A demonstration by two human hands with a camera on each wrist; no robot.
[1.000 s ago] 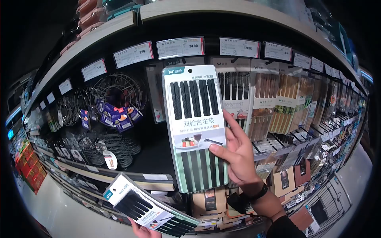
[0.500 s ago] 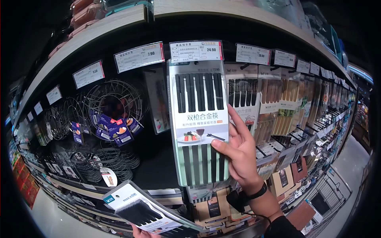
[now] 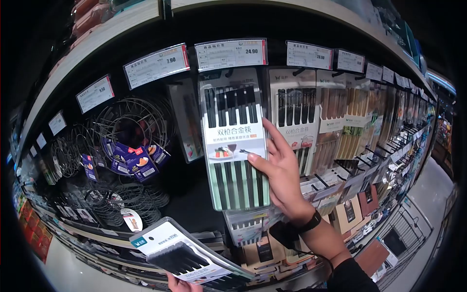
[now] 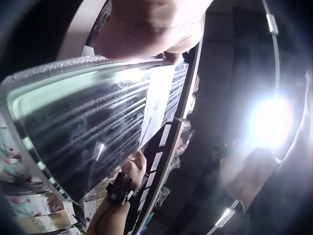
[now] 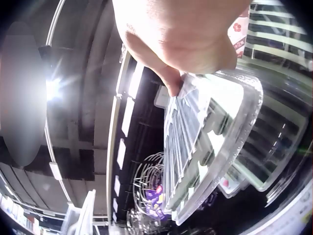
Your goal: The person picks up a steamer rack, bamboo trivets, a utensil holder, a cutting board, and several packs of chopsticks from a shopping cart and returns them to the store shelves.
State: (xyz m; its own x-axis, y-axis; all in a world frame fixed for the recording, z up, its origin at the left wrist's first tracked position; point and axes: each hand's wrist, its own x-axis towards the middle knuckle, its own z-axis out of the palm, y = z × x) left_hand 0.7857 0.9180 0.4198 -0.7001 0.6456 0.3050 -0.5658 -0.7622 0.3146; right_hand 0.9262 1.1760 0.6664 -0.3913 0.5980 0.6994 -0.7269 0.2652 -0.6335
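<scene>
Black on mint green and white

Black chopsticks [image 3: 232, 104] are striped against a pale mint-green backing in the upright pack [image 3: 238, 187], crossed by a white label band [image 3: 233, 138]; the lower pack [image 3: 187, 258] is printed white with black sticks. White price tags [image 3: 231, 53] are edged in red.

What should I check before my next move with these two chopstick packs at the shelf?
1. Right grip on the upright pack: ok, thumb pressed on the front, near the right edge.
2. Top of that pack just under the 24.90 price tag: ok.
3. Whether its top hangs on anything: cannot tell, that part is in shadow.
4. Left grip on the second pack: ok, held at its lower end.
5. Packs apart: ok, the second pack lies tilted, below the upright one.
</scene>
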